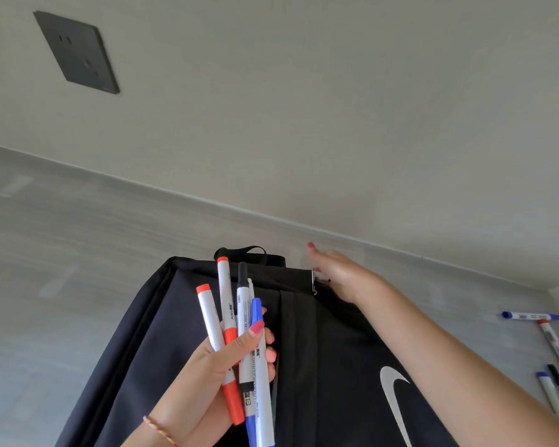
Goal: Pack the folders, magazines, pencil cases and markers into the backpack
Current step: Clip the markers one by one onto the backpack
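A black backpack point(320, 350) with a white swoosh logo lies flat on the grey table, its carry loop toward the wall. My left hand point(213, 375) is closed around a bunch of several white markers point(239, 337) with red, black and blue caps, held above the backpack's front. My right hand point(339, 272) reaches to the backpack's top right corner, with its fingers at a silver zipper pull point(318, 277). More markers point(555, 356) lie loose on the table at the far right.
The grey wood-grain table point(78, 269) runs up against a pale wall. A dark wall socket point(76, 51) sits high on the left. A light-coloured surface shows at the right edge.
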